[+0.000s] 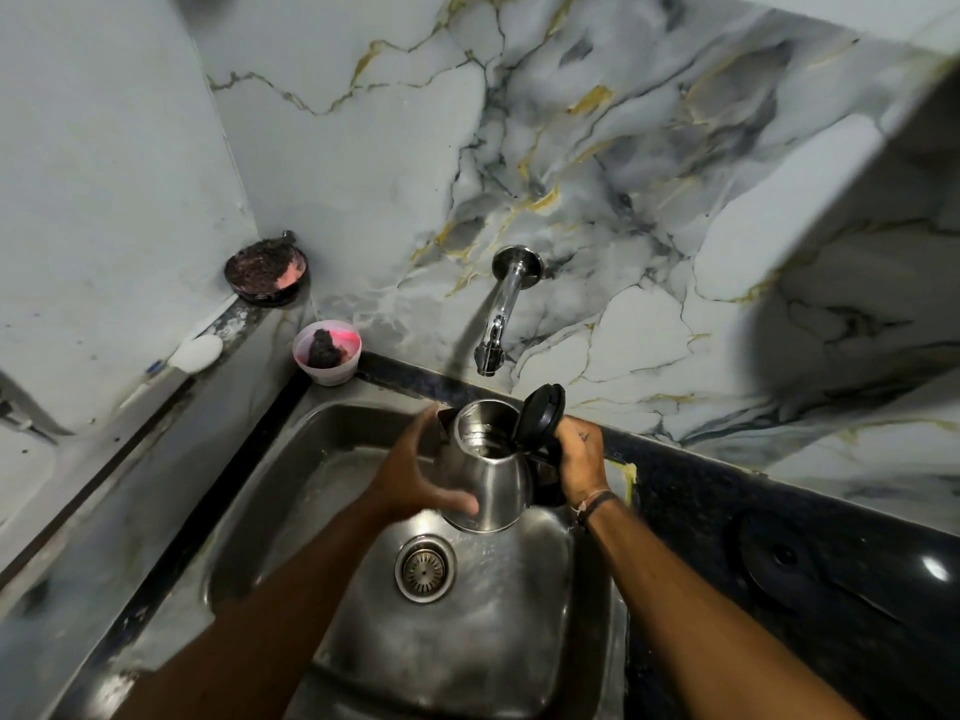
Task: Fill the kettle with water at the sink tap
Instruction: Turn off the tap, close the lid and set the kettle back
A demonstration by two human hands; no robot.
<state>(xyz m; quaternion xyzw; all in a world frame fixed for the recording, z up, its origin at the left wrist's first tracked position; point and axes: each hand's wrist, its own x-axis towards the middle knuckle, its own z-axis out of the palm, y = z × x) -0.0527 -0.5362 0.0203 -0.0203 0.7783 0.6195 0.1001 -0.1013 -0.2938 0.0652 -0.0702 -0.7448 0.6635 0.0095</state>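
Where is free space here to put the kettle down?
The sink floor around the drain is bare. The dark counter right of the right hand is also bare, up to the round base. The back left corner is crowded by the pink cup and dark dish.

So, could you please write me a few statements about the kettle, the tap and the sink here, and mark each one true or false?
1. The kettle has its lid open. True.
2. The right hand holds the kettle by its handle. True.
3. The left hand is turning the tap. False: it steadies the kettle's body, in a grip near the base.
4. The kettle stands on the counter. False: it is held over the sink, below the tap.
5. A pink cup stands at the sink's far left corner. True.
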